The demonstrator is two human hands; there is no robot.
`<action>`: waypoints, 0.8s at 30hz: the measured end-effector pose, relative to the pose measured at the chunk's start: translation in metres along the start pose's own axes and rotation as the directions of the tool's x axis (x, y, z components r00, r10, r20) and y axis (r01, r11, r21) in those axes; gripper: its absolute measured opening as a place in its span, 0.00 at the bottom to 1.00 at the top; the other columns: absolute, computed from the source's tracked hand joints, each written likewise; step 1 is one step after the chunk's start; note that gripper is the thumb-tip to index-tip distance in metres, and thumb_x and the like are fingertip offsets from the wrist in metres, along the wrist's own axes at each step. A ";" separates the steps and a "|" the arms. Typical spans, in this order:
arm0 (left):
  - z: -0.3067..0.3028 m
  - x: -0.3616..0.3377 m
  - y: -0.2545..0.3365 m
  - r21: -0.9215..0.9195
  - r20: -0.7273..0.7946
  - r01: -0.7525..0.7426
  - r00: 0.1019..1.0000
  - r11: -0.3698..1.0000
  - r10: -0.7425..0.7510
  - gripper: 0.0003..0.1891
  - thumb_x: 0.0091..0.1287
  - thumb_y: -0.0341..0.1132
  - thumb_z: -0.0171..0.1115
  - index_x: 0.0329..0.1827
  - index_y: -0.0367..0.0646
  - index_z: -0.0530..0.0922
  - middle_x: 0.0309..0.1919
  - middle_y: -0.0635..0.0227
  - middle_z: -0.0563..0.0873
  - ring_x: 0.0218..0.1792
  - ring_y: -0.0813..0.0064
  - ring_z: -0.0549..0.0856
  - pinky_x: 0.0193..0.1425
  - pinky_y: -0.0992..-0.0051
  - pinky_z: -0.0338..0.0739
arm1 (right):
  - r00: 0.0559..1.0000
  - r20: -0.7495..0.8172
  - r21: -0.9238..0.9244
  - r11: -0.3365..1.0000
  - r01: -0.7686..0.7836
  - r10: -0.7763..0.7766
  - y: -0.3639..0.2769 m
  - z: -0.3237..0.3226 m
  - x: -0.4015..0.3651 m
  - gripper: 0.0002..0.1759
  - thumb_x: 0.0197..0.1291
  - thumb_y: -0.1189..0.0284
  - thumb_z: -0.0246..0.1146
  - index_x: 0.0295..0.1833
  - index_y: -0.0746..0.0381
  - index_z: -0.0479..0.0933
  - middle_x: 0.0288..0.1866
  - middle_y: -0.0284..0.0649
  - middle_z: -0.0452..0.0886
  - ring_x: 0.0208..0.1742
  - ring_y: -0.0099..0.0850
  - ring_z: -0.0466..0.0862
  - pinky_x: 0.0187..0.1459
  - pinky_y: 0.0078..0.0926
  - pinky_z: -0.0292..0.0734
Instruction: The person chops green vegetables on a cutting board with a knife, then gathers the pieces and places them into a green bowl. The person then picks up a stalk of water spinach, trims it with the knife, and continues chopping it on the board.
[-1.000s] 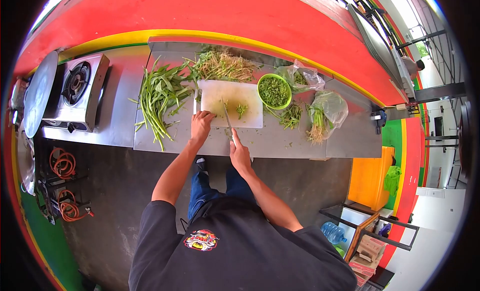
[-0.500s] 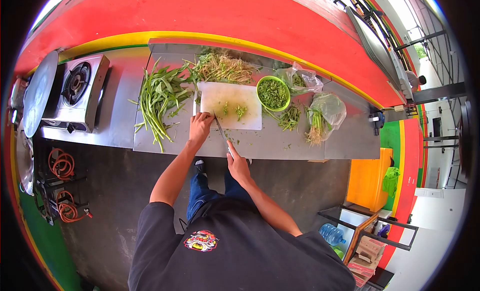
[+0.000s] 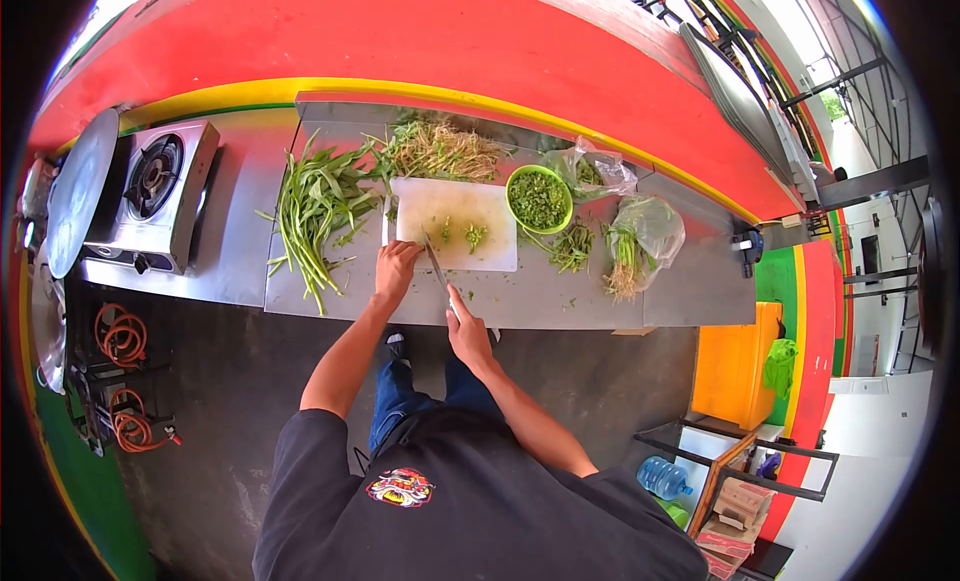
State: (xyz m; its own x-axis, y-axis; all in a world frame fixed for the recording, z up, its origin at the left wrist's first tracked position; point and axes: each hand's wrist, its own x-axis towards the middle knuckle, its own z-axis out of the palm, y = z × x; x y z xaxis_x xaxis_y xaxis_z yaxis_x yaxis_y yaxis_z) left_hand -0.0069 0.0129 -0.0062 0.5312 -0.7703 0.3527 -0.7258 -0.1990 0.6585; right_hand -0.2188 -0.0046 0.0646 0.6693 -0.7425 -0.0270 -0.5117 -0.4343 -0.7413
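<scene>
My right hand (image 3: 467,337) grips the handle of a kitchen knife (image 3: 437,266), its blade angled over the near left part of a white cutting board (image 3: 458,193). At the board's near left corner my left hand (image 3: 397,269) has its fingers bunched beside the blade; whatever they pinch is hidden. Two small piles of chopped greens (image 3: 475,238) lie on the board, right of the knife. A green bowl (image 3: 540,199) full of chopped greens touches or nearly touches the board's right side. Long leafy stalks (image 3: 322,206) lie to the left, and a rooty bunch of greens (image 3: 440,151) lies behind the board.
Right of the bowl are loose leaves (image 3: 572,244) and a clear plastic bag (image 3: 655,231) with rooted greens. A gas stove (image 3: 160,196) stands at the far left of the steel counter (image 3: 390,306). A red wall (image 3: 400,36) runs along the back.
The whole view has shifted slightly. My right hand and the knife have moved a little toward the board, while my left hand stays by its corner. The chopped piles look the same.
</scene>
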 end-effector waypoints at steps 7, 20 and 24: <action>-0.009 0.001 -0.002 0.041 0.025 -0.119 0.993 0.992 0.118 0.08 0.65 0.31 0.65 0.44 0.46 0.88 0.47 0.76 0.89 0.51 0.71 0.84 0.55 0.66 0.73 | 0.992 0.089 0.031 0.995 -0.093 0.090 -0.003 -0.002 -0.009 0.31 0.74 0.68 0.55 0.80 0.45 0.58 0.58 0.59 0.81 0.53 0.62 0.81 0.53 0.55 0.79; -0.006 -0.001 0.006 0.095 -0.005 -0.057 0.998 0.994 0.058 0.08 0.64 0.29 0.65 0.44 0.47 0.88 0.47 0.74 0.89 0.51 0.70 0.83 0.54 0.66 0.72 | 0.975 0.127 -0.085 0.982 -0.171 0.181 -0.007 -0.005 0.018 0.32 0.73 0.69 0.55 0.80 0.45 0.58 0.49 0.61 0.83 0.47 0.63 0.82 0.49 0.56 0.79; 0.000 0.001 -0.001 0.067 0.032 -0.076 0.997 0.995 0.074 0.10 0.62 0.28 0.64 0.45 0.47 0.88 0.48 0.74 0.89 0.52 0.70 0.83 0.55 0.66 0.72 | 1.000 0.016 0.028 1.000 -0.010 0.010 0.006 -0.002 0.005 0.31 0.74 0.67 0.54 0.80 0.43 0.59 0.40 0.62 0.84 0.41 0.64 0.83 0.45 0.58 0.78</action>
State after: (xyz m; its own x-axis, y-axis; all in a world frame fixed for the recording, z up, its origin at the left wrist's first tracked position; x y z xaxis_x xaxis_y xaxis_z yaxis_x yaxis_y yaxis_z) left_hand -0.0056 0.0123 -0.0067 0.4619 -0.8021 0.3785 -0.7916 -0.1804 0.5837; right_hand -0.2195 -0.0119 0.0619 0.6728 -0.7384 -0.0449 -0.5030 -0.4122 -0.7597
